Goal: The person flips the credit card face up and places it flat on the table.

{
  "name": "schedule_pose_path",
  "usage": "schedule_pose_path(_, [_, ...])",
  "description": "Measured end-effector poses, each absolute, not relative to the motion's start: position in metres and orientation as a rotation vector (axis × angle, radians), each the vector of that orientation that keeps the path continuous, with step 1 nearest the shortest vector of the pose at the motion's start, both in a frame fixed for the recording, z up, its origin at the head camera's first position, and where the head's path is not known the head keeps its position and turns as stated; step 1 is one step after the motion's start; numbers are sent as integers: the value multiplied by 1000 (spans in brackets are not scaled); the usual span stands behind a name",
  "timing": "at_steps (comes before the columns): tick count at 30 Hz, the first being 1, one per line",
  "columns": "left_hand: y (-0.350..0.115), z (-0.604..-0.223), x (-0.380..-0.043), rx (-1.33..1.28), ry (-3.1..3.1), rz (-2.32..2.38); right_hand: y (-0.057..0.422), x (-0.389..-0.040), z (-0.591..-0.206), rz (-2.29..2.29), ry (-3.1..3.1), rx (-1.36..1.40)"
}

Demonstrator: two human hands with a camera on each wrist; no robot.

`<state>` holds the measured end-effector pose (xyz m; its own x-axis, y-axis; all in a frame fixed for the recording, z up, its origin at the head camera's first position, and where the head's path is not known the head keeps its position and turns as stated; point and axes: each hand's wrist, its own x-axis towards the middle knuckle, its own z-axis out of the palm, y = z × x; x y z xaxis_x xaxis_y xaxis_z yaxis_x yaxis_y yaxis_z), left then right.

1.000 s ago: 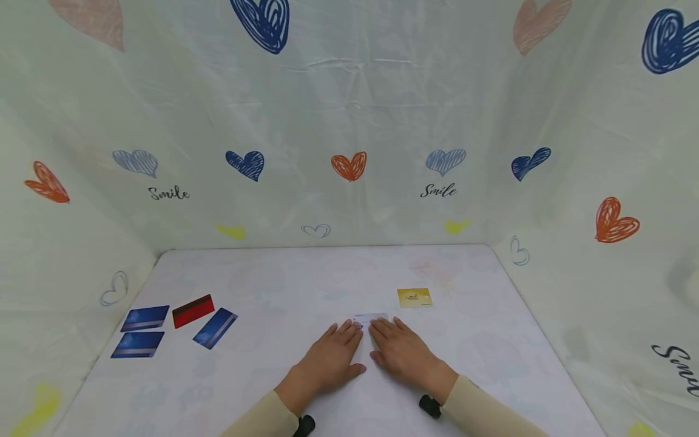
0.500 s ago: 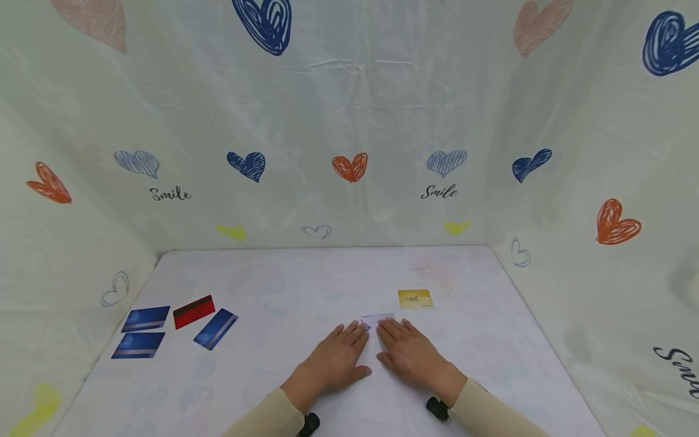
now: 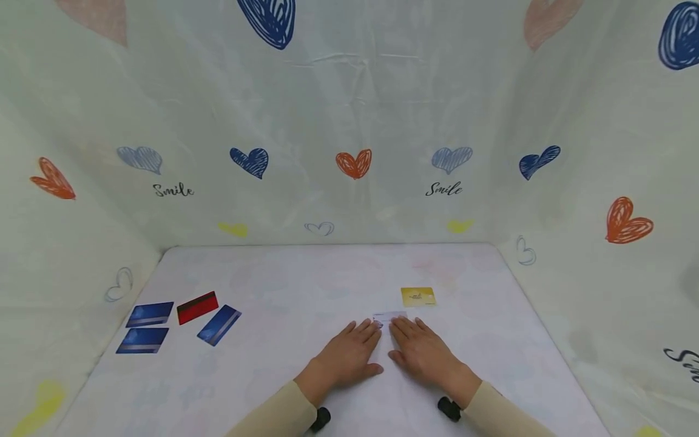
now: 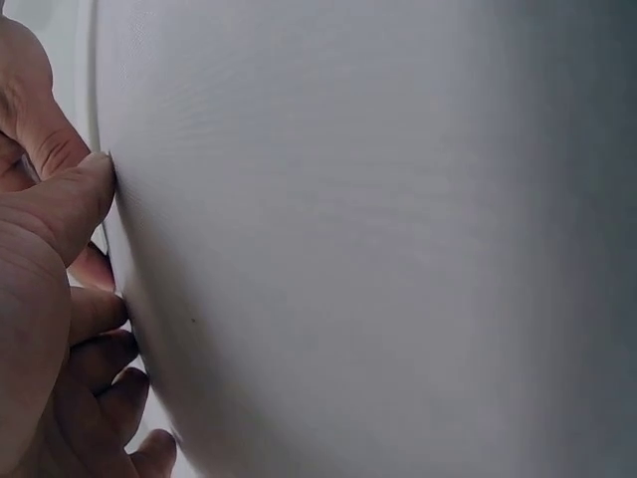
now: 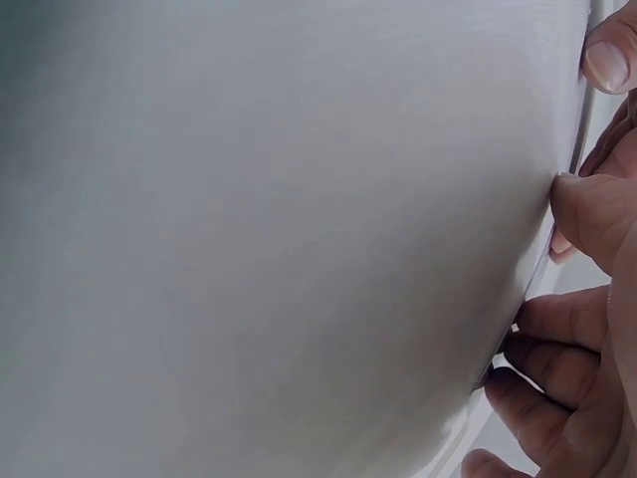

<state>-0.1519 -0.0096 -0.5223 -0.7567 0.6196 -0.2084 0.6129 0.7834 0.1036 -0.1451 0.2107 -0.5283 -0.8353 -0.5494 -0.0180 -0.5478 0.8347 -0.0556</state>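
A pale white-and-purple card (image 3: 385, 316) lies on the white table, its near part covered by fingertips. My left hand (image 3: 349, 357) rests palm down with straight fingers on the card's left end. On the right end, my right hand (image 3: 428, 357) lies the same way, fingers extended. The two thumbs point toward each other, apart. From low over the table, the left wrist view shows the left thumb (image 4: 85, 194) touching the surface. The right wrist view has the right fingers (image 5: 562, 319) down at the table, with a sliver of card edge under them.
A yellow card (image 3: 418, 297) lies just beyond the right hand. At the left are a red card (image 3: 198, 308) with a dark stripe and three blue cards, one of them tilted (image 3: 219, 325). A heart-printed curtain (image 3: 306, 121) surrounds the white table (image 3: 295, 279).
Both hands have slid to the right together, and the pale card has moved right with them, nearer below the yellow card. The head view has shifted slightly.
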Motion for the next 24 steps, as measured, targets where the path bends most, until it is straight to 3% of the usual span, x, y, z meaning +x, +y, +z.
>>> schedule_pose_path(24, [37,-522,-159,1095,2710,-66,266,-142,-531,-131,3030,-752])
